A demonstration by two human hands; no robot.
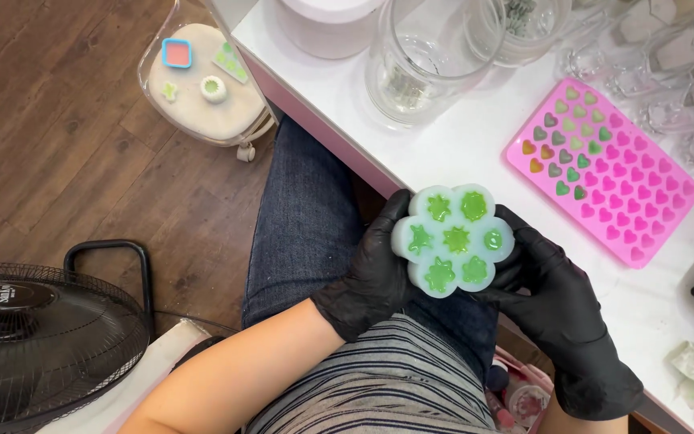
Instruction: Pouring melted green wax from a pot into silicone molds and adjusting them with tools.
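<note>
Wooden floorboards run along the left, and a white tabletop (475, 153) fills the upper right, crowded with clear glass jars (423, 60) and a pink heart-cavity mould (604, 169) lying flat, a few of its hearts filled green and amber. Down on the floor sit a black fan (38, 337) and a clear tub (202, 76) holding small moulded shapes.

Centre stage now: a white flower-shaped silicone mould (453, 239), held in the air over the person's denim lap, just off the tabletop's edge. Seven cavities, each filled with green, stars and round shapes both. The left hand (371, 277), in a black glove, is wrapped round the mould's left rim, fingers curled underneath, thumb up by the edge. The right hand (552, 305), gloved the same, cups the right rim from below. Both are closed on the mould, neither one free.

My read: the pieces look set and this is a two-handed hold for handling them. Doing it well likely means keeping the mould level, supporting it from beneath, and flexing the soft wall gently, one cavity at a time, so star points do not tear.
</note>
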